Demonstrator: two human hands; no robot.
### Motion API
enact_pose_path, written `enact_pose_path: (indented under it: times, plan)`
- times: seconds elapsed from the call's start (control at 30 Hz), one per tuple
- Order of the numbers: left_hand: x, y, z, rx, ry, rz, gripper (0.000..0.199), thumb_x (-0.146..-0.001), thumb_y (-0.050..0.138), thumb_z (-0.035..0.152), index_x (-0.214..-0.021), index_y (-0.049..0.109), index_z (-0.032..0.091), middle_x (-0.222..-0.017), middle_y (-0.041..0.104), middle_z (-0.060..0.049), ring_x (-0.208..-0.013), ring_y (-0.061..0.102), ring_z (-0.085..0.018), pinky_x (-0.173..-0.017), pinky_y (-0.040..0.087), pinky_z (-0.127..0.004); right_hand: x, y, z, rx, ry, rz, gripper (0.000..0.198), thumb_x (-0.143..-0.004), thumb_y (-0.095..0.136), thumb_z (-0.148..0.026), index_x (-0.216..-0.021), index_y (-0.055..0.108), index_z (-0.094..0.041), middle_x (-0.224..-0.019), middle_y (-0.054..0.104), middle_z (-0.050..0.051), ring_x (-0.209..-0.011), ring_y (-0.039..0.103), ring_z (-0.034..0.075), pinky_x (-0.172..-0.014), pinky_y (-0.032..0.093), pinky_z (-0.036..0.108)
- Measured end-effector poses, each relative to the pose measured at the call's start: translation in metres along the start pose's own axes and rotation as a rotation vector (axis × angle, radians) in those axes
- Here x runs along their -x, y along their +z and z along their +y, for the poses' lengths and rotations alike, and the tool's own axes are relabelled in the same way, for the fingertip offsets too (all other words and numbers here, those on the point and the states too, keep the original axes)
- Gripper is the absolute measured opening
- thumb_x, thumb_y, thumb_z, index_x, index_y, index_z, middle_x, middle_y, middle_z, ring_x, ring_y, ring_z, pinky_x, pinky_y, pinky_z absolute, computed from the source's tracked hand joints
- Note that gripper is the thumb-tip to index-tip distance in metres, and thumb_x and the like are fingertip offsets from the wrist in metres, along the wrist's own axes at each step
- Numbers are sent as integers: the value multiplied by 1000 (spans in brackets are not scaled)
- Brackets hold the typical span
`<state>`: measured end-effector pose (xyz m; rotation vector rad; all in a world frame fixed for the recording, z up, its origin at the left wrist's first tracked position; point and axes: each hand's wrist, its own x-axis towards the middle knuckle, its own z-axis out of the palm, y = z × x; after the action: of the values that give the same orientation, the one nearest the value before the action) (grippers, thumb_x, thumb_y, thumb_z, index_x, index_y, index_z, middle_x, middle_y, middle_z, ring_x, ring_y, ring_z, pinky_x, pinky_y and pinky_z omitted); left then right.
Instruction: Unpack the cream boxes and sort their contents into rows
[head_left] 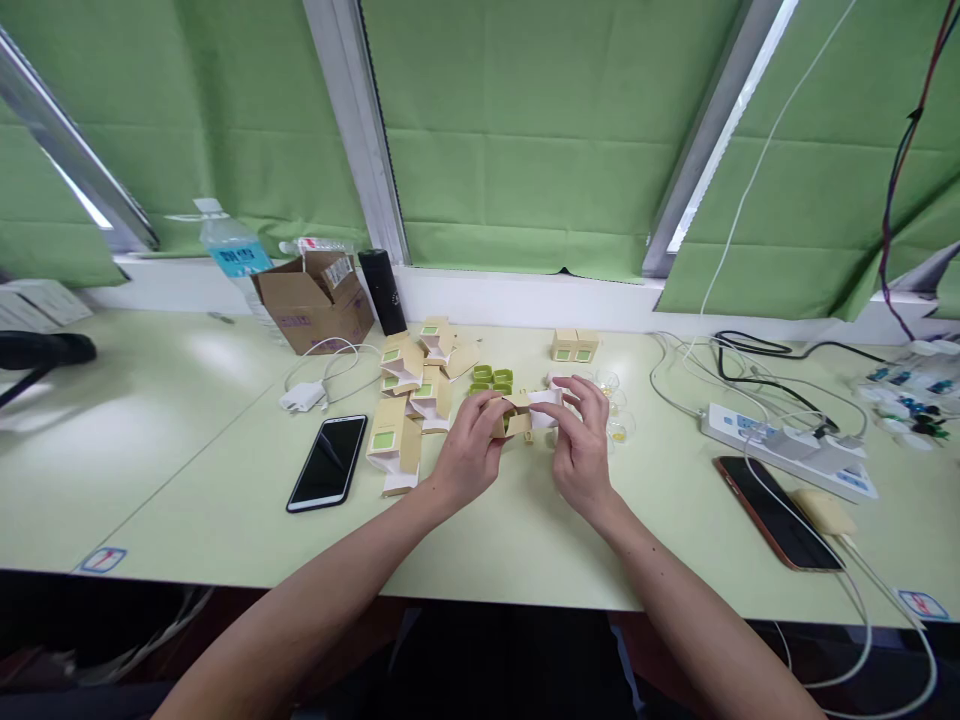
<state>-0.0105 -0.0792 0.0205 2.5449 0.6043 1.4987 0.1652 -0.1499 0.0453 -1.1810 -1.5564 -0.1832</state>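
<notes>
Between my hands is a small yellow cardboard box (513, 424) with its end flaps unfolded. My left hand (472, 447) is closed on the box's left side. My right hand (582, 440) pinches a white piece (546, 408) at the box's right end; whether this is a flap or a separate insert I cannot tell. Just behind the box sit several green square pieces (492, 378). Several clear round cups (618, 428) with yellow bits stand beyond my right hand. Left of my hands lie several opened yellow boxes (395, 435) with white insides.
Two closed yellow boxes (575, 346) stand at the back. A white-framed phone (328, 464) and a charger (303, 396) lie left, near a brown carton (319, 305) and a black bottle (382, 291). To the right are a power strip (784, 450), a dark phone (776, 515) and cables.
</notes>
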Motion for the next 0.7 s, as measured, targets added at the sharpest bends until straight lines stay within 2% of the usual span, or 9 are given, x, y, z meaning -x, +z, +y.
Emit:
enact_pose_path:
  times: [0.13,0.27,0.37,0.43,0.53,0.6,0.7]
  plan:
    - [-1,-1,3,4,-10,9,69,-91,57,1,-154,40,22,-133,56,-16,-129,56,-28,-107,55,-48,0,1,3,5,-45,38,49,-95,37,-3,-115,71,-32,-137,58,9,-139,44,30,-106,52,56]
    - [-1,0,3,-5,1,7,76,-91,56,0,-159,35,23,-134,56,-17,-128,57,-28,-107,55,-48,2,1,2,24,-52,-8,50,-94,38,-2,-116,72,-32,-141,57,7,-143,40,30,-111,47,60]
    - [-1,0,3,-19,8,23,78,-90,53,-1,-161,33,24,-133,56,-17,-128,57,-28,-105,56,-48,2,-1,0,35,-56,-47,42,-94,44,-6,-111,74,-30,-145,56,7,-146,37,32,-117,40,64]
    - [-1,0,3,-37,16,33,79,-89,50,-3,-161,33,24,-132,56,-17,-126,57,-28,-104,56,-48,2,-3,-1,36,-55,-52,32,-95,50,-11,-104,75,-28,-144,57,7,-146,37,34,-118,38,65]
    - [0,0,3,-72,38,37,79,-89,46,-5,-162,32,24,-131,56,-17,-125,57,-28,-102,57,-47,1,-4,-2,30,-49,-17,21,-96,56,-19,-83,72,-25,-136,63,8,-143,41,36,-117,39,65]
    - [0,1,3,-94,61,43,79,-89,45,-5,-162,32,23,-130,56,-17,-125,57,-28,-99,58,-46,0,-3,-2,29,-45,7,28,-96,60,-22,-70,66,-24,-130,67,8,-141,43,36,-115,40,64]
    - [0,3,3,-133,121,56,78,-91,44,-5,-163,31,24,-125,56,-17,-123,58,-27,-96,59,-43,0,-1,-1,39,-41,19,36,-95,64,-24,-59,59,-23,-124,70,8,-138,45,37,-112,42,62]
